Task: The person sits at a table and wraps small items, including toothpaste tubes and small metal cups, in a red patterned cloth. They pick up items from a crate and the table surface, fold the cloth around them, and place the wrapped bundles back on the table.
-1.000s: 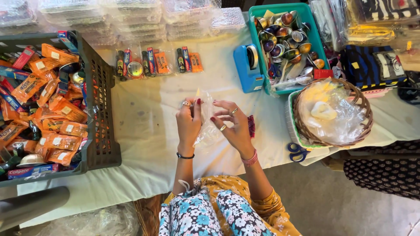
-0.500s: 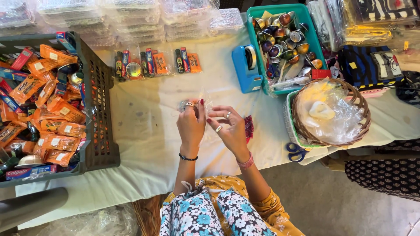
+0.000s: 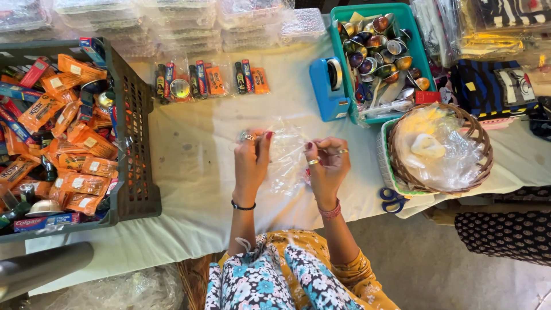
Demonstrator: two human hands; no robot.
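Now, seen from the head camera, both hands work over the middle of the white-covered table (image 3: 195, 172), near its front edge. The left hand (image 3: 251, 163) is closed, its fingertips pinching one side of a clear plastic bag (image 3: 287, 152); the right hand (image 3: 326, 166) is closed too, pinching the bag's other side. The bag is stretched between them, just above the cloth.

Compared with half a second ago, the hands have drawn apart: then they were nearly touching with the bag bunched small between them, and now a span of crinkled plastic shows between the two grips. A second ago the hands were held a little higher over the table with the bag hanging below them. Nothing else on the table has shifted.

At the left edge sits a dark grey plastic crate (image 3: 133, 143) full of orange sachets (image 3: 86, 183) and toothpaste boxes (image 3: 43, 221). Toward the far edge lie three small clear packets of toiletries (image 3: 209, 80), side by side. Right of them stands a blue tape dispenser (image 3: 328, 89), touching a teal tray (image 3: 412, 40) filled with small round tins. At the right edge a wicker basket (image 3: 479, 172) holds clear plastic and yellow pieces, and blue-handled scissors (image 3: 392, 201) lie just beside it at the front edge.
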